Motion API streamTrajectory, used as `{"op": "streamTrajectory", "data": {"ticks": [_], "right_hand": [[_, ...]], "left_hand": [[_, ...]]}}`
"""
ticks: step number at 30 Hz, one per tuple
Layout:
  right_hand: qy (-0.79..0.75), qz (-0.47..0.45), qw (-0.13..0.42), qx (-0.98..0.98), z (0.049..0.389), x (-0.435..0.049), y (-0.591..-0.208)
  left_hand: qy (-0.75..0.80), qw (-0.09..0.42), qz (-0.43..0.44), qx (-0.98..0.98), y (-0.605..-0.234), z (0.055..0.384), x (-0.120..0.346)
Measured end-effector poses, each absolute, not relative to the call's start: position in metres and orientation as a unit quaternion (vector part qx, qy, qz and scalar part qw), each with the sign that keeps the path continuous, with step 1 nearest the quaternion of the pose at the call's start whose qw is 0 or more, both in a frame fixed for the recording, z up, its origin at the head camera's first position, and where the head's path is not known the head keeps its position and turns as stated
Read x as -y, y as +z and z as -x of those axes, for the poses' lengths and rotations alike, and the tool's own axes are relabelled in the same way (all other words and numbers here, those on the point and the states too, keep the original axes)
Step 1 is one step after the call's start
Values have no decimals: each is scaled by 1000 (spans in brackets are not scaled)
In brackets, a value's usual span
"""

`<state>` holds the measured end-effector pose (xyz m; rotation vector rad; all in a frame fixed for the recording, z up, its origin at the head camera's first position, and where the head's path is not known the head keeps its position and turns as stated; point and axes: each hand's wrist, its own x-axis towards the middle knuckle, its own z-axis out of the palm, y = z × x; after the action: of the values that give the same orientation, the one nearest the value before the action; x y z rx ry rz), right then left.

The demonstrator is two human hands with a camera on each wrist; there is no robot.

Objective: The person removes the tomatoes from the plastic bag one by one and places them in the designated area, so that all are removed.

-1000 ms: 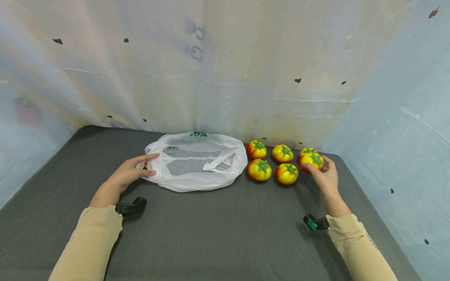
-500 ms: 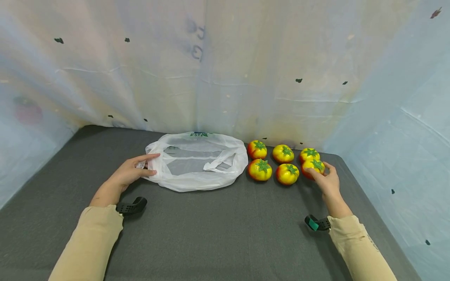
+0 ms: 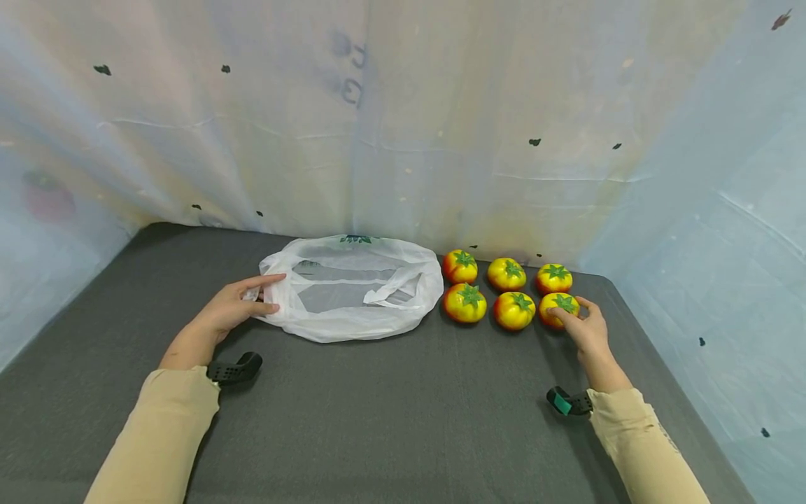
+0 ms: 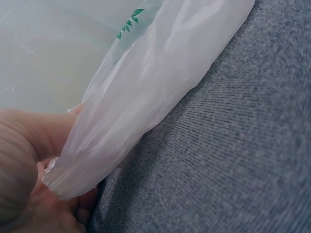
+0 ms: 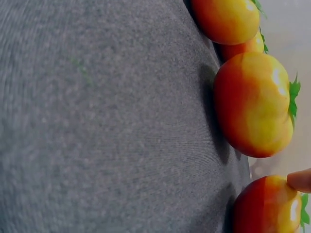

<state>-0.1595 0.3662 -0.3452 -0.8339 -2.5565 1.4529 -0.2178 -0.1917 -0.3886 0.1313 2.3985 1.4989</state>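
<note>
My left hand (image 3: 233, 308) grips the left end of a white plastic bag (image 3: 352, 329), whose mouth faces up and is spread wide. In the left wrist view the bag's edge (image 4: 126, 116) runs between thumb and fingers. At the right, my right hand (image 3: 587, 327) holds a yellow-and-red tomato (image 3: 557, 308) with a green leafy top, thumb on the near left and fingers on the right. This tomato sits at the front right of two short rows. In the right wrist view a fingertip (image 5: 300, 180) touches its upper side (image 5: 262, 208).
Several similar tomatoes stand close together, among them a front-middle one (image 3: 514, 311) and a back-right one (image 3: 554, 278). The front-left tomato (image 3: 464, 303) is beside the bag's right end. A sheet-covered wall (image 3: 403, 140) rises behind the dark grey table (image 3: 390, 420).
My right hand has lowered the tomato toward me onto the table, uncovering the back-right tomato behind it. The left hand and the bag have stayed in place.
</note>
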Motion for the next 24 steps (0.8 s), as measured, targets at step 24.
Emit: {"op": "streamTrajectory", "data": {"ticks": [24], "right_hand": [[460, 275, 26, 844, 157, -375, -341]], "left_hand": [[518, 155, -53, -839, -390, 220, 194]]}}
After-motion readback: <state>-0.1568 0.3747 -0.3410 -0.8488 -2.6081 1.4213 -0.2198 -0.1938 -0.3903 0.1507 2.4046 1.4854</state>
